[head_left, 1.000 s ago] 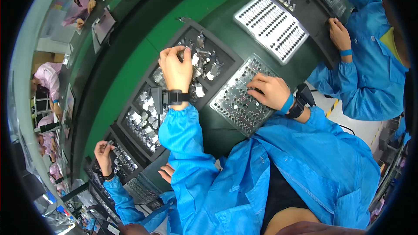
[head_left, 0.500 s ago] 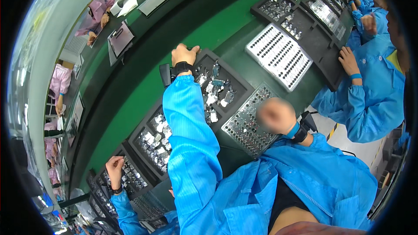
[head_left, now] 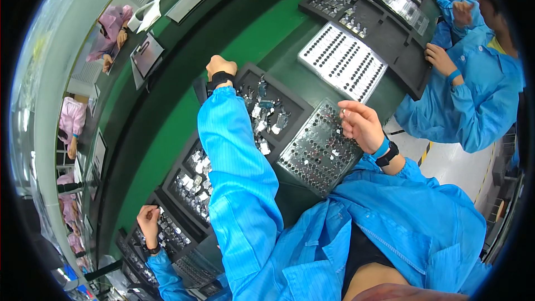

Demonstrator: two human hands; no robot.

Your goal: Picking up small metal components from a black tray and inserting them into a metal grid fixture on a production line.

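Note:
My left hand (head_left: 220,67) is closed at the far left corner of a black tray (head_left: 298,106) holding small metal and dark parts. Its fingers curl under, so anything in them is hidden. Over the right edge of a clear tray (head_left: 295,156) with rows of small round dark pieces, my right hand (head_left: 363,127) is closed in a pinch, thumb against forefinger. A tiny pale spot shows at the fingertips, too small to name. The clear tray lies between the black tray and my body.
Another black tray (head_left: 181,206) of metal parts sits left of my left sleeve. To the right are a white tray (head_left: 329,72) with rows of black dots and a co-worker's hand (head_left: 440,58). Another person's hand (head_left: 147,223) reaches in at lower left. A green belt (head_left: 253,39) runs beyond.
My right hand, smeared by motion before, has gone from above the clear tray toward its far right edge. My left hand's fingers have curled in. The whole view has shifted slightly.

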